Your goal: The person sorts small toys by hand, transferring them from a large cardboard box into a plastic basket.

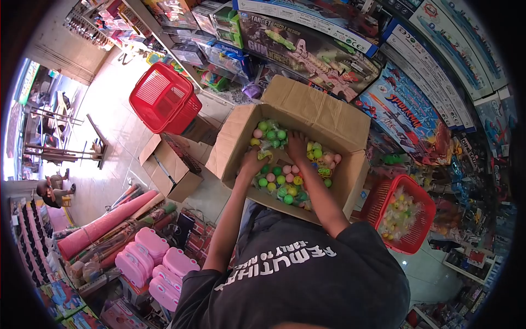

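A large cardboard box (315, 101) stands with its flaps up right in front of me. Inside it lie small clear plastic bags of colourful balls (280, 179), mostly green, pink and yellow. Both of my hands reach down into the box. My left hand (252, 163) is closed at the left side, its fingers on a clear bag with yellow and green in it. Beside a bag of green balls (276, 137), my right hand (297, 147) reaches toward the far wall with its fingers stretched out; the fingertips are partly hidden.
A red basket (416, 225) with more bagged balls stands at my right. Another red basket (189, 107) and a smaller cardboard box (174, 174) are at the left. Boxed toys (312, 52) line the shelf ahead. Pink cases (156, 260) and rolls (107, 225) lie lower left. A person (53, 189) sits far left.
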The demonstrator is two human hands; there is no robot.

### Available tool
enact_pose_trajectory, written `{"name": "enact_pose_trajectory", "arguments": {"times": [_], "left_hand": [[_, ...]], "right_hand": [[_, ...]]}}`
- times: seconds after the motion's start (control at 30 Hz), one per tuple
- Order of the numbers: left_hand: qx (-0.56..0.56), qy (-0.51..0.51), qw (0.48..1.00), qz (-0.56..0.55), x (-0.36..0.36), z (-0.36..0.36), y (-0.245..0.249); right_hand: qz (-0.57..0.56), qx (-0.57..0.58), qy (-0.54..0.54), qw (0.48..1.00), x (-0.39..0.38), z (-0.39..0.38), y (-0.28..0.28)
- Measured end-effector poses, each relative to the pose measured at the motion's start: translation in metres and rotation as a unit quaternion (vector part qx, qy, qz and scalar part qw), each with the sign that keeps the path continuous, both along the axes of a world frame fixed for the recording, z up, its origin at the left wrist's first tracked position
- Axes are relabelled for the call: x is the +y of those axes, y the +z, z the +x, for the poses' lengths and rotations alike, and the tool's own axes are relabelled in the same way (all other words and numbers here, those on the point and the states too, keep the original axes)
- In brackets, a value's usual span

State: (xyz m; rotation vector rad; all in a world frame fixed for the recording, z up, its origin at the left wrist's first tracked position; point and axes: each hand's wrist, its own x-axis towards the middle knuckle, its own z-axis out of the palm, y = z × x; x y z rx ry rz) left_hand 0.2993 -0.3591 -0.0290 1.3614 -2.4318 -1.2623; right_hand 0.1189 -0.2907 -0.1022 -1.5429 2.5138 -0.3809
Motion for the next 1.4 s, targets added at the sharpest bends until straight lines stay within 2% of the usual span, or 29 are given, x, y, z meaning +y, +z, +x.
{"name": "enact_pose_trajectory", "arguments": {"times": [0.1,0.17,0.3,0.37,0.43,0.5,0.57,0.6,0.63,0.67,0.7,0.77,0.83,0.87,0.9,0.97,1.0,1.07,1.1,1.2,1.27,1.33,1.37,1.4], "left_hand": [[0.0,0.004,1.0,-0.019,0.0,0.0,-0.002],[0.009,0.003,1.0,-0.012,0.0,-0.001,-0.004],[0.042,0.002,0.999,-0.013,0.002,-0.003,-0.012],[0.066,-0.013,0.998,-0.002,0.004,-0.003,-0.01],[0.092,-0.026,0.995,0.009,0.007,-0.005,-0.008],[0.174,0.033,0.974,0.143,0.009,-0.007,-0.009],[0.209,0.036,0.959,0.186,0.009,-0.007,-0.013],[0.242,0.044,0.942,0.229,0.01,-0.007,-0.015],[0.242,0.036,0.942,0.23,0.012,-0.006,-0.001],[0.242,0.043,0.924,0.294,0.016,-0.004,0.014],[0.24,0.049,0.902,0.356,0.019,-0.003,0.025],[0.23,0.004,0.897,0.378,0.019,0.001,0.031],[0.216,-0.043,0.89,0.398,0.021,0.004,0.031],[0.253,-0.05,0.853,0.455,0.024,0.005,0.03],[0.287,-0.055,0.809,0.51,0.027,0.006,0.029],[0.295,-0.064,0.798,0.521,0.041,0.011,0.061],[0.31,-0.064,0.788,0.528,0.047,0.011,0.074],[0.316,-0.098,0.785,0.523,0.055,0.012,0.075],[0.327,-0.124,0.782,0.515,0.06,0.011,0.078],[0.299,-0.193,0.78,0.515,0.067,0.01,0.088],[0.28,-0.215,0.78,0.517,0.072,0.009,0.091],[0.267,-0.24,0.778,0.516,0.079,0.004,0.089],[0.263,-0.23,0.781,0.518,0.084,0.003,0.082],[0.258,-0.22,0.784,0.52,0.088,0.001,0.074]], "right_hand": [[-0.018,0.009,-0.024,1.0,0.007,0.002,0.001],[-0.008,-0.054,-0.008,0.998,0.014,0.0,0.01],[-0.047,-0.088,-0.006,0.995,0.033,0.005,0.04],[-0.172,-0.214,0.012,0.961,0.043,0.006,0.05],[-0.208,-0.249,-0.007,0.946,0.051,0.011,0.058],[-0.247,-0.284,-0.024,0.926,0.059,0.016,0.069],[-0.218,-0.387,-0.097,0.891,0.07,0.02,0.081],[-0.222,-0.384,-0.101,0.89,0.074,0.022,0.082],[-0.248,-0.428,-0.115,0.862,0.08,0.023,0.082],[-0.273,-0.469,-0.128,0.83,0.085,0.025,0.081],[-0.278,-0.465,-0.135,0.83,0.091,0.028,0.085],[-0.334,-0.538,-0.152,0.758,0.1,0.037,0.09],[-0.332,-0.549,-0.175,0.747,0.109,0.051,0.119],[-0.324,-0.563,-0.19,0.736,0.112,0.056,0.131],[-0.331,-0.559,-0.199,0.734,0.117,0.06,0.133],[-0.315,-0.393,-0.156,0.85,0.127,0.067,0.136],[-0.32,-0.389,-0.165,0.848,0.131,0.072,0.143],[-0.297,-0.335,-0.166,0.879,0.14,0.084,0.158],[-0.321,-0.29,-0.153,0.889,0.142,0.089,0.159],[-0.312,-0.319,-0.185,0.876,0.159,0.099,0.169],[-0.301,-0.299,-0.199,0.884,0.17,0.103,0.171],[-0.369,-0.291,-0.193,0.861,0.178,0.102,0.176],[-0.311,-0.315,-0.216,0.87,0.189,0.102,0.181],[-0.315,-0.312,-0.221,0.869,0.194,0.103,0.186]]}}
